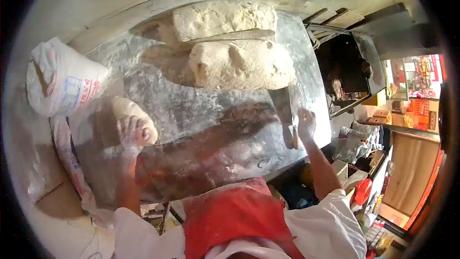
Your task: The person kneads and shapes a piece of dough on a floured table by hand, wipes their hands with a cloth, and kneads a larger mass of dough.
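Note:
My left hand (133, 133) lies over the near end of a small piece of dough (128, 108) at the table's left side, its fingers curved round it. On the right, my right hand (306, 122) is beside a broad-bladed knife (282, 108) lying on the metal tabletop. The hand is smeared and close to the knife's handle; I cannot make out whether its fingers grip it. Beyond the knife, a large floured slab of dough (244, 64) lies across the table. Another long slab (225, 19) sits behind it.
A white printed flour sack (67, 79) stands at the left edge. Flour is spread over the metal table (191, 110). To the right are a dark open-topped box (347, 62), plastic bags (357, 141) and a wooden panel (409, 172). A wall runs along the back.

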`<move>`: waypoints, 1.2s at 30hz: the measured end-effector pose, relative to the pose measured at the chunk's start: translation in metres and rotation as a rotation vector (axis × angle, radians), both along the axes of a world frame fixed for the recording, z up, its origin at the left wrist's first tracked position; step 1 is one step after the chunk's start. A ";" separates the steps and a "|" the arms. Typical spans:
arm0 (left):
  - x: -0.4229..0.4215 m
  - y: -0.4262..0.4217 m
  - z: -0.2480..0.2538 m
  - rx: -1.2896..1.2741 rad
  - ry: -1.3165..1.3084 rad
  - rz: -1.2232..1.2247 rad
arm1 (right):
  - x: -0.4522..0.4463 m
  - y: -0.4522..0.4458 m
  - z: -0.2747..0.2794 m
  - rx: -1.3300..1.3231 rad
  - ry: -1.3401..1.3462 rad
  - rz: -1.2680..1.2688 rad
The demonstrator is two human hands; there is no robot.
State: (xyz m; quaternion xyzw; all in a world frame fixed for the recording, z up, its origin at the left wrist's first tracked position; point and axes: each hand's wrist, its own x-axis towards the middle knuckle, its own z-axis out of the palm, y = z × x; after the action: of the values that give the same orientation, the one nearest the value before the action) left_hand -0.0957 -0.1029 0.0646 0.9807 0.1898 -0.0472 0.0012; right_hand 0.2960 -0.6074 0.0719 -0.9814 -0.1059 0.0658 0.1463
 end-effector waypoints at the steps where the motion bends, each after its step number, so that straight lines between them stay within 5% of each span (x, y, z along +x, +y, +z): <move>1: 0.002 0.003 0.000 0.004 0.031 -0.003 | 0.031 -0.001 -0.016 0.135 -0.105 0.041; 5: -0.004 0.008 -0.003 0.043 0.069 0.092 | 0.166 0.054 -0.032 0.251 -0.220 0.325; 8: -0.036 0.009 0.011 0.057 0.042 0.261 | 0.220 0.127 0.004 0.292 0.162 0.247; 11: -0.085 0.005 0.035 0.049 -0.025 0.502 | 0.274 0.150 -0.048 0.323 0.407 0.277; 15: -0.138 -0.014 0.064 0.055 -0.158 0.792 | 0.269 0.170 -0.102 0.646 0.810 0.113; 20: -0.105 -0.058 0.039 -0.087 -0.376 0.927 | 0.251 0.180 -0.074 0.661 0.770 0.237; 22: -0.074 -0.083 0.016 -0.304 -0.513 0.952 | 0.258 0.168 -0.082 0.696 0.987 0.209; 23: -0.058 -0.095 -0.001 -0.647 -0.697 0.948 | 0.230 0.177 -0.041 0.696 0.997 0.108; 25: -0.011 -0.117 -0.027 -1.828 -1.367 0.937 | 0.209 0.147 -0.043 0.857 1.001 0.064; 26: 0.018 -0.130 -0.037 -1.901 -1.255 0.875 | 0.195 0.138 -0.031 0.894 1.032 0.045; 28: 0.088 -0.157 -0.045 -1.261 -0.666 0.693 | 0.168 0.114 -0.015 0.830 1.048 0.108; 29: 0.118 -0.168 -0.044 -1.041 -0.491 0.607 | 0.144 0.102 -0.008 0.837 1.037 -0.118; 31: 0.160 -0.184 -0.008 -1.460 -0.391 0.925 | 0.096 0.104 0.036 0.883 1.033 0.168; 33: 0.164 -0.197 -0.017 -1.554 -0.440 0.897 | 0.042 0.102 0.052 0.859 0.880 0.220; 34: 0.161 -0.201 -0.020 -1.636 -0.491 0.893 | 0.008 0.107 0.060 1.018 1.009 0.048; 36: 0.156 -0.206 -0.019 -1.708 -0.548 0.941 | -0.045 0.091 0.052 0.950 0.969 0.200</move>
State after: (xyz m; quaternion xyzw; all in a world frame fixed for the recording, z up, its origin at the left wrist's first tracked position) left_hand 0.0607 -0.3093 0.0458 0.4544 0.4528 0.0649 0.7644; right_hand 0.2513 -0.5162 0.1239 -0.6561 -0.1359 0.4569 0.5850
